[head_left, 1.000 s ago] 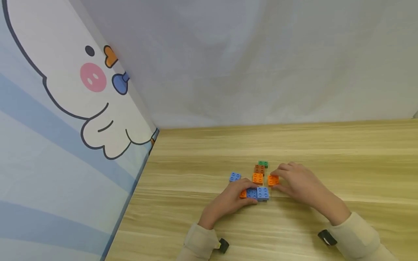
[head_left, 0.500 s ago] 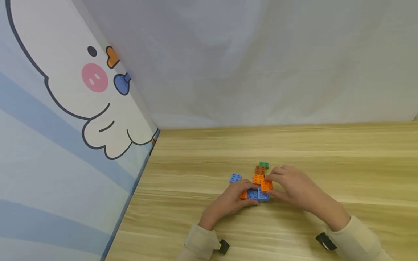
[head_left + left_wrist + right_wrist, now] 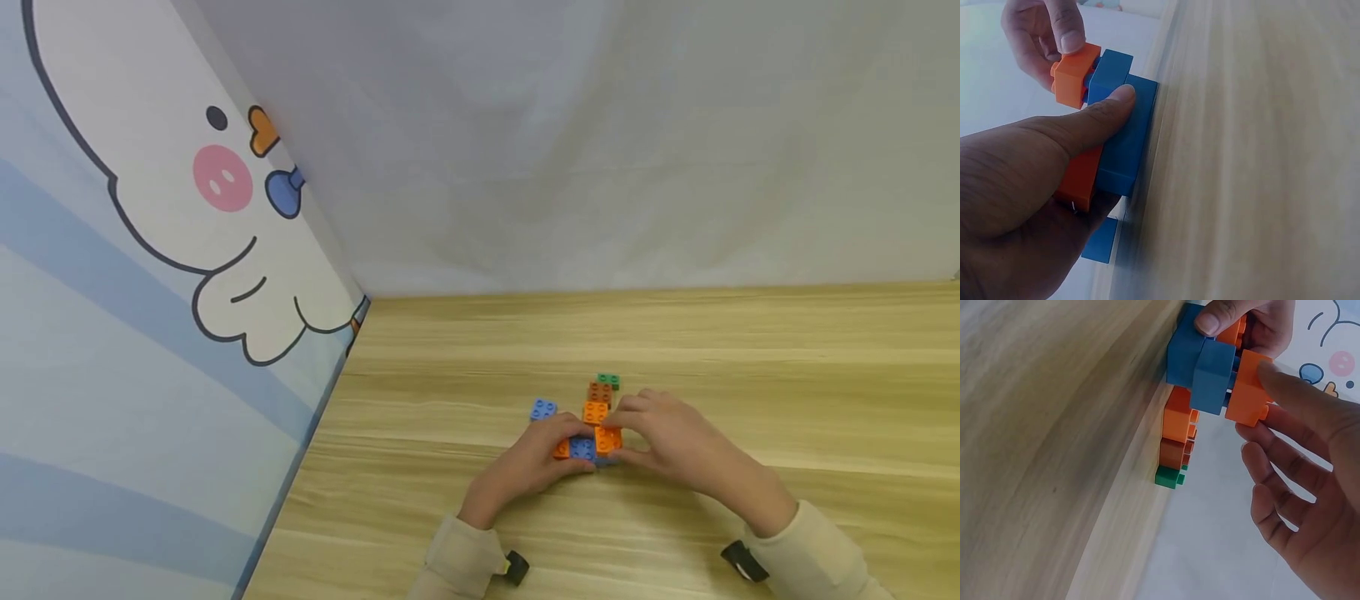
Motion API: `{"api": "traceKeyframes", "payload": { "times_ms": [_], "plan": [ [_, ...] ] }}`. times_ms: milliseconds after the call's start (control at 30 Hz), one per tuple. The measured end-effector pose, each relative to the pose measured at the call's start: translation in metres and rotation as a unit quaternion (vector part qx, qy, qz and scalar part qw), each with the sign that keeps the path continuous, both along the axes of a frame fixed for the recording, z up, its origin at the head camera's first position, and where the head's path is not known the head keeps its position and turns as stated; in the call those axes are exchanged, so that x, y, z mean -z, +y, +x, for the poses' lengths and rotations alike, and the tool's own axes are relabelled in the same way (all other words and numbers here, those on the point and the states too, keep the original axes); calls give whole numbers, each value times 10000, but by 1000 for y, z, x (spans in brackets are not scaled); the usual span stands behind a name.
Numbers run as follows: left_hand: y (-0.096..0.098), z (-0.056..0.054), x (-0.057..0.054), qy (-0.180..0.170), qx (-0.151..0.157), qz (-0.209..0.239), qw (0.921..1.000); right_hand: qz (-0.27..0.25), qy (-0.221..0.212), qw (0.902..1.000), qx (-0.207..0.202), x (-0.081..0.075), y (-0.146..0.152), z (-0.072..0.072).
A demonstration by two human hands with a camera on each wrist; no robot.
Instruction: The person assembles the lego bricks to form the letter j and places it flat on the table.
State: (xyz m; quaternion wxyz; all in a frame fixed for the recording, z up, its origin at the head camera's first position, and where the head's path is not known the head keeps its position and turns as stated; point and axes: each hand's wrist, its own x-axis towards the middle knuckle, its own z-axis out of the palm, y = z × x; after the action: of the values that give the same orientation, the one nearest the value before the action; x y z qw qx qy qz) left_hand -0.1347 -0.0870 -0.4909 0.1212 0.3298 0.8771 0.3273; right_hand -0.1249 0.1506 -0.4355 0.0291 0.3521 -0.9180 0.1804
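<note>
My right hand (image 3: pixel 667 429) pinches an orange toy building brick (image 3: pixel 606 440) between thumb and fingers. In the right wrist view this orange brick (image 3: pixel 1246 390) sits just above a blue brick (image 3: pixel 1211 378), whose studs show in a narrow gap between them. That blue brick stands on one end of a longer blue brick (image 3: pixel 1130 137). Gripping the stack from the other end is my left hand (image 3: pixel 536 458), its thumb along the long brick's side. Another orange brick (image 3: pixel 1080 178) is mounted at that end, partly covered by the left hand.
Behind the stack, an orange brick (image 3: pixel 596 412), a reddish-brown brick (image 3: pixel 599 392) and a green brick (image 3: pixel 608 381) stand in a row on the wooden table (image 3: pixel 750 350). A loose blue brick (image 3: pixel 543 408) lies beyond the left hand. A patterned panel (image 3: pixel 150 333) borders the left side.
My right hand has carried the orange brick leftward and toward me, from beside the row to over the blue brick at the stack's right end. The left hand has kept its grip.
</note>
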Motion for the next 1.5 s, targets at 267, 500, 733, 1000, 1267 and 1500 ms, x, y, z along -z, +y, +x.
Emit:
{"api": "traceKeyframes", "payload": {
  "times_ms": [267,500,733,1000,1267,1500],
  "plan": [
    [-1,2,0,-2,-28,-30,10000,80,75,9999,37,-2,-3,3],
    [-2,3,-1,10,-2,35,10000,96,7,9999,65,-4,-4,5],
    [-2,2,2,38,-18,54,10000,67,-51,10000,15,-1,-4,2],
    [0,1,3,75,-54,-6,10000,82,-18,9999,77,3,-5,1],
    [1,0,4,66,-89,-32,9999,31,101,9998,159,8,-5,1],
    [1,0,5,10,-109,5,9999,-48,43,9998,197,10,-4,1]
  ]
}}
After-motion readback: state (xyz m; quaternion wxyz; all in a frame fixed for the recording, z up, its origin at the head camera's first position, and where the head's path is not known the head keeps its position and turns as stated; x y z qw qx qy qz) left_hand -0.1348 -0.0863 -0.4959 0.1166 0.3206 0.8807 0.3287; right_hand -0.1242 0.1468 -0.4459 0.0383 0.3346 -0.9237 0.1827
